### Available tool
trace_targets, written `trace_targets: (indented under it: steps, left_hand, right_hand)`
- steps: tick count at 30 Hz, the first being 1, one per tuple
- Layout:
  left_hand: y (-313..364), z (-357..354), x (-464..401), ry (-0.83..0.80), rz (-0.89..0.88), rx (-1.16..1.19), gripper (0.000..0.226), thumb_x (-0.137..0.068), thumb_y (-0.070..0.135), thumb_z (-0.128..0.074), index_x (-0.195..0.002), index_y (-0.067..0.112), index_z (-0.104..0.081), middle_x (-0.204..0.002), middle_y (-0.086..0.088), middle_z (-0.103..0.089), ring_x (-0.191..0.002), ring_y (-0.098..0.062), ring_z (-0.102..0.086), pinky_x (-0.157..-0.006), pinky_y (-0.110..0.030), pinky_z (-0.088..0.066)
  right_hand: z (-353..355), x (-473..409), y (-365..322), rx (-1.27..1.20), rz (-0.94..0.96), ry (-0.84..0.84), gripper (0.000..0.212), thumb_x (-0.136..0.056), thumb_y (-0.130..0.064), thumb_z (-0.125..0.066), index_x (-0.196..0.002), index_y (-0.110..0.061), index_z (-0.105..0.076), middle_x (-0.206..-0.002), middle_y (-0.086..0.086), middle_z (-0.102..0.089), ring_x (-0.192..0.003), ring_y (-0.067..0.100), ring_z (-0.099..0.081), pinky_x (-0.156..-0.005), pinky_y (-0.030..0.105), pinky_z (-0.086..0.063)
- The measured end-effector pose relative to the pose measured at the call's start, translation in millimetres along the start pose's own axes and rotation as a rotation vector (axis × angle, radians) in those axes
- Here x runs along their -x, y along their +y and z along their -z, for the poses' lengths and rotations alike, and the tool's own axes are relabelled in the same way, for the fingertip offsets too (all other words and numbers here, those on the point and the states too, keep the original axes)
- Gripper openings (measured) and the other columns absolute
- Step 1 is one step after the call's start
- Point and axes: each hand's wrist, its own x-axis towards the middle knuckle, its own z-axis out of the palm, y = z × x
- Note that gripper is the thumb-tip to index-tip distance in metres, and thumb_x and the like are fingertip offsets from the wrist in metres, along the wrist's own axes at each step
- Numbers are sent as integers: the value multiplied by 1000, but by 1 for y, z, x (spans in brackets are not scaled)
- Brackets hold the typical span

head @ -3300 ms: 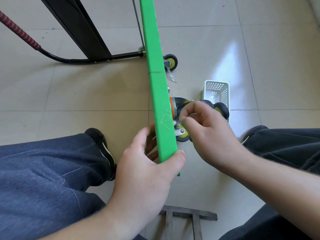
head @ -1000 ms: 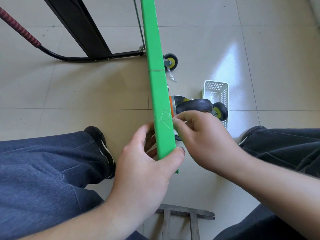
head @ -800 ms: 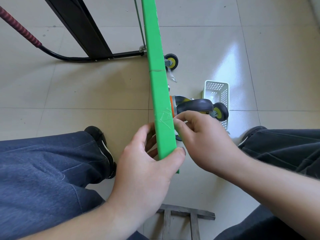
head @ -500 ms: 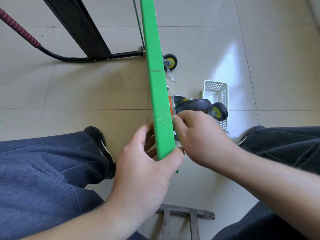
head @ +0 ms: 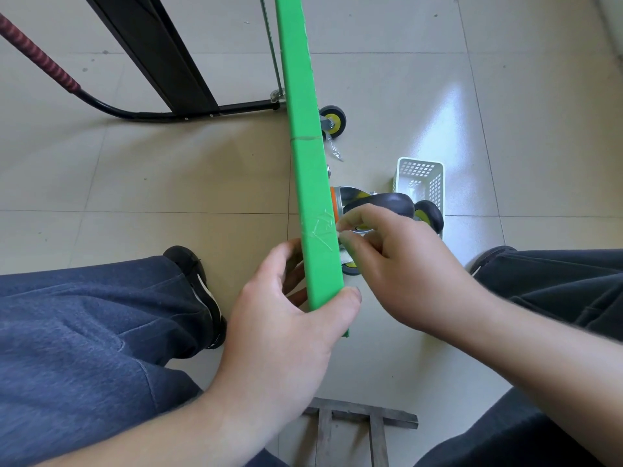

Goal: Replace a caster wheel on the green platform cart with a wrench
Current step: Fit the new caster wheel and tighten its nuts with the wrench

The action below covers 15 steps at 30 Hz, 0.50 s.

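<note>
Green cart on edge; left hand grips edge; right hand pinches caster fitting.

The green platform cart runs out past the top edge. The right hand covers the caster's mount beside the near wheel; whatever its fingers pinch is too small to tell. The left hand hides its fingers behind the deck
</note>
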Motion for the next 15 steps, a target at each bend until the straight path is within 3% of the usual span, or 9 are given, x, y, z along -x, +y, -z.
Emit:
trace_targets:
  steps: [6,12,15]
  left_hand:
    - [-1,-1,0,-2,-6,12,37,-82,11,-76,-115,26,-70,-101,12,-79,-90,-10,-76,-70,-21,-60]
    - [1,-1,0,5,-7,-4,34,-82,10,-76,-111,28,-71,-101,13,-79,-87,-11,-76,-79,-32,-63]
    - [1,-1,1,7,-6,-3,33,-82,10,-76,-110,28,-71,-99,12,-79,-87,-11,-76,-79,-34,-63]
  right_hand:
    - [-2,-2,0,6,-5,-55,10,-102,-29,-57,-99,-24,-65,-45,-9,-48,-49,12,-46,-49,20,-33]
    - [-2,-4,-1,-6,-52,-29,19,-102,-28,-56,-91,-22,-71,-44,-9,-49,-46,12,-44,-47,20,-34]
    - [-5,-1,-4,3,-60,-11,22,-102,-30,-55,-92,-21,-72,-54,-5,-62,-54,13,-53,-53,24,-40]
